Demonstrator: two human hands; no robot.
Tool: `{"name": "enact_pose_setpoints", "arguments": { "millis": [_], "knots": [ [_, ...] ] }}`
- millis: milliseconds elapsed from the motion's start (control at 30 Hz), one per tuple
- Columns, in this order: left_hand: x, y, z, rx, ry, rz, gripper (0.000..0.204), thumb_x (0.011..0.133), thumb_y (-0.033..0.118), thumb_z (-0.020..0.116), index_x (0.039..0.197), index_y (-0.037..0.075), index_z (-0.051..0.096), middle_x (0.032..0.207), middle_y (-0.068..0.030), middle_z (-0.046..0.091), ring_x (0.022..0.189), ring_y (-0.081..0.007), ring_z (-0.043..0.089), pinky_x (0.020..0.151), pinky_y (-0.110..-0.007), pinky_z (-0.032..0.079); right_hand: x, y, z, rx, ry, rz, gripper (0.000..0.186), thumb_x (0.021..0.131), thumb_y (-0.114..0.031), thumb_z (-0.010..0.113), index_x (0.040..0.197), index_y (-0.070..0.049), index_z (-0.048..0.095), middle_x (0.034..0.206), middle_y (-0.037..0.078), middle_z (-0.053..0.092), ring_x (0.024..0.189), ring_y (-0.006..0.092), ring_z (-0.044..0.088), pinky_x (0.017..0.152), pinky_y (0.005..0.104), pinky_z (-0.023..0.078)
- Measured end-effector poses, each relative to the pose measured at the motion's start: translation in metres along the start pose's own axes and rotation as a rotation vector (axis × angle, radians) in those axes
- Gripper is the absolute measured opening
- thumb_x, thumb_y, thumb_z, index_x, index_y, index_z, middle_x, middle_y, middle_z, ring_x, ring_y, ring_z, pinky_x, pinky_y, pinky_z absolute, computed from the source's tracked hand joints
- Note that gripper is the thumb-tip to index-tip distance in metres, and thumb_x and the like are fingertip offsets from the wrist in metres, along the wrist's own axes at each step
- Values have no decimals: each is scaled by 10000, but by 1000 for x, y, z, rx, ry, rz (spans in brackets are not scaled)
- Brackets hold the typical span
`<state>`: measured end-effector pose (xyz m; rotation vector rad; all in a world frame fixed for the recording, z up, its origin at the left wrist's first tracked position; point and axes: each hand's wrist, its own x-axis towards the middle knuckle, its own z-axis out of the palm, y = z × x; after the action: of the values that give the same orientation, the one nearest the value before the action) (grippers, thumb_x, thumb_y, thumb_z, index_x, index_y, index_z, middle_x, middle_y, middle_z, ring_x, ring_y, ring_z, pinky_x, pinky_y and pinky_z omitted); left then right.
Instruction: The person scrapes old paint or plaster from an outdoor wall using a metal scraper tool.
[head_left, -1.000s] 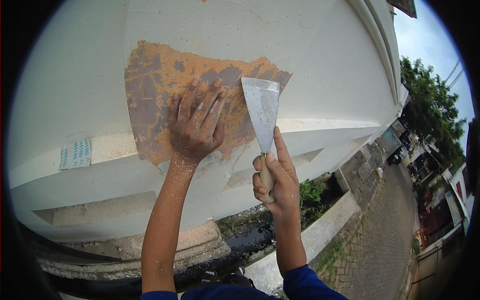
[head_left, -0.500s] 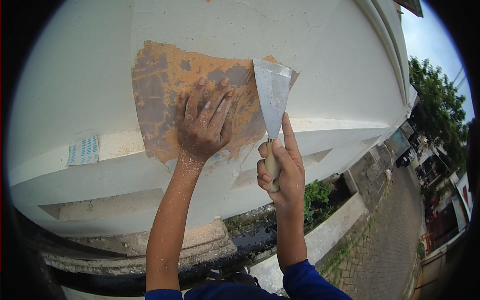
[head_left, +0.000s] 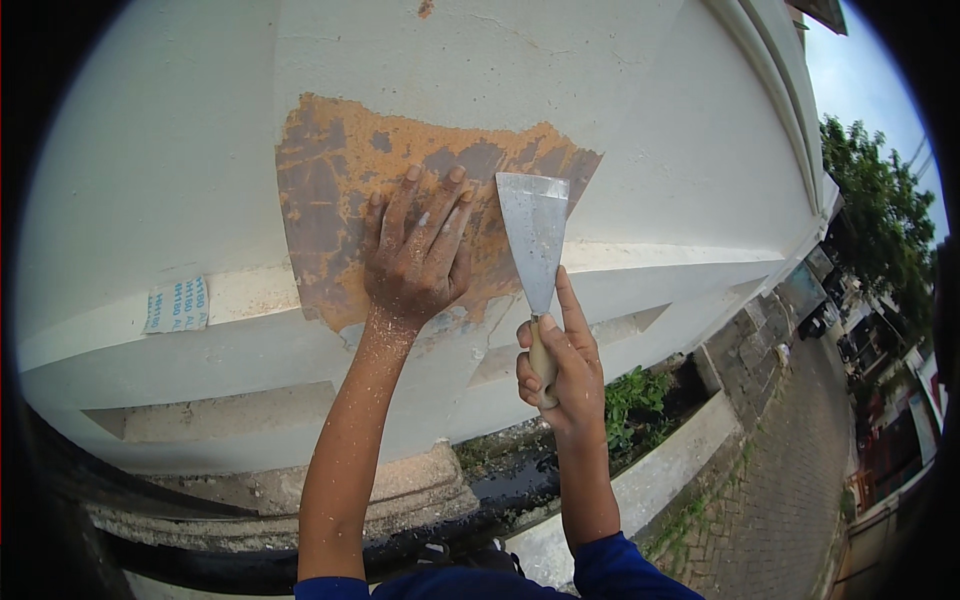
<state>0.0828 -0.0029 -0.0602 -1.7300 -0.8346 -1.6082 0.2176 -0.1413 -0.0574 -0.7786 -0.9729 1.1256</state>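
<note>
A broad metal putty knife (head_left: 536,225) with a pale handle is gripped in my right hand (head_left: 568,375), its blade pointing up and the index finger stretched along the blade's lower edge. Its blade overlaps the right part of a bare orange and grey patch (head_left: 325,200) on the white wall (head_left: 670,180). Whether the blade edge touches the surface I cannot tell. My left hand (head_left: 412,260) rests on the middle of that patch with its fingers extended, and pale dust and flakes cover its wrist and forearm.
A folded piece of printed sandpaper (head_left: 178,305) lies on the wall's ledge (head_left: 245,300) at left. Below runs a dark drain (head_left: 515,485) with green plants (head_left: 635,405) beside it. A paved lane (head_left: 795,440) stretches off at right, past a concrete curb (head_left: 670,465).
The putty knife in my right hand has moved down across the patch, uncovering its upper right corner. My left hand stays at the same part of the patch. The view has shifted slightly.
</note>
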Motion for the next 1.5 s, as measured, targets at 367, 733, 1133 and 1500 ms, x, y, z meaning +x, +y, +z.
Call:
{"name": "enact_pose_setpoints", "arguments": {
  "millis": [367, 733, 1133, 1500],
  "knots": [
    [1, -1, 3, 3, 8, 4, 279, 775, 122, 525, 1000, 156, 686, 1270, 49, 564, 1309, -234, 360, 1140, -426, 145, 7, -8, -2, -1, 22, -29, 575, 955, -129, 450, 1460, -143, 175, 751, 59, 535, 424, 69, 476, 296, 201, 346],
    [0, 1, 2, -27, 0, 2, 301, 743, 89, 534, 999, 143, 684, 1255, 46, 578, 1296, -247, 372, 1136, -417, 145, 12, -16, 2, 45, 37, -50, 593, 949, -132, 457, 1463, -136, 161, 751, 61, 525, 419, 74, 470, 293, 203, 329],
    [2, 0, 1, -10, -4, 16, 287, 745, 79, 527, 980, 133, 683, 1263, 41, 572, 1302, -254, 364, 1134, -415, 153, 16, -22, 12, 2, 10, -158, 584, 949, -130, 451, 1461, -121, 170, 752, 59, 524, 422, 65, 467, 290, 201, 331],
    [2, -1, 0, 23, 17, 27, 252, 750, 83, 537, 948, 134, 684, 1248, 37, 583, 1298, -262, 370, 1130, -419, 162, 21, -22, 13, -11, -18, -148, 593, 943, -143, 467, 1459, -125, 178, 757, 60, 525, 426, 67, 478, 293, 202, 347]
  ]
}}
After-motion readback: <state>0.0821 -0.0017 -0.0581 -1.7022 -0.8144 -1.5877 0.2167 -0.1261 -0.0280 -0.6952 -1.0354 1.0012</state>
